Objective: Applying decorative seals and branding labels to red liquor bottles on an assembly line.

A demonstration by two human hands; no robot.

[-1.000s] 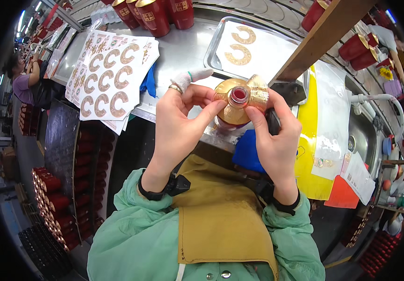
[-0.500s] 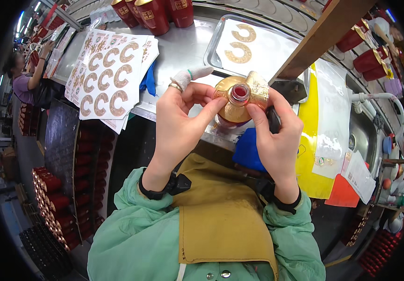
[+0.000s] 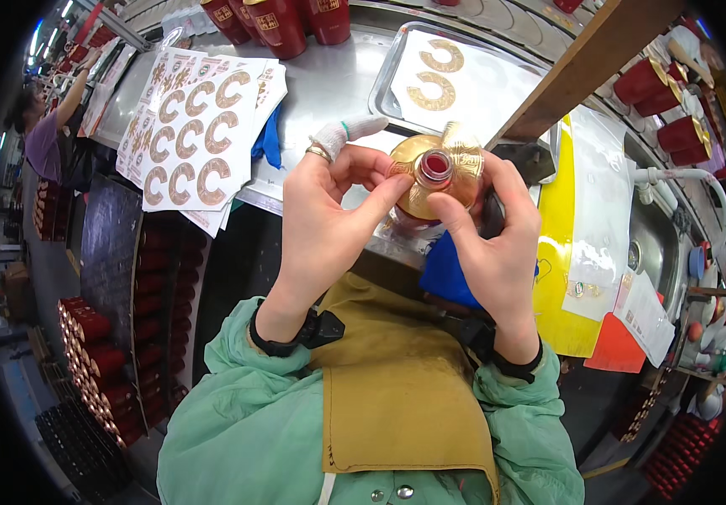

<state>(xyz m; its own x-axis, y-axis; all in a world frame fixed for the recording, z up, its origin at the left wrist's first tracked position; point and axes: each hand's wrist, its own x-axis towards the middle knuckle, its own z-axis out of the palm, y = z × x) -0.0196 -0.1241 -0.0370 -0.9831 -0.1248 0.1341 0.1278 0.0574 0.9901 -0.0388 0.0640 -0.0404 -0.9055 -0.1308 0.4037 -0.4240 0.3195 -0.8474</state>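
A red bottle (image 3: 436, 167) with a gold shoulder and an open threaded neck is between my hands at the bench's front edge. A curved gold decal (image 3: 464, 158) lies around the neck, its upper right end standing up off the shoulder. My left hand (image 3: 338, 189) pinches the decal's left side between thumb and fingers; a white cover is on one raised finger. My right hand (image 3: 496, 227) is closed around the right side, thumb on the gold shoulder near the neck. Whether the bottle's base rests on anything is hidden.
Sheets of C-shaped gold decals (image 3: 186, 139) lie at left. A metal tray (image 3: 386, 71) holds a sheet with two decals. Red bottles (image 3: 275, 25) stand behind. A wooden post (image 3: 582, 71) slants at right, beside a yellow sheet (image 3: 555, 269) and sink. Another person (image 3: 43, 139) works far left.
My right thumb has moved left and inward over the shoulder, closer to the neck. The decal's raised end stands a little higher. My left hand has hardly moved.
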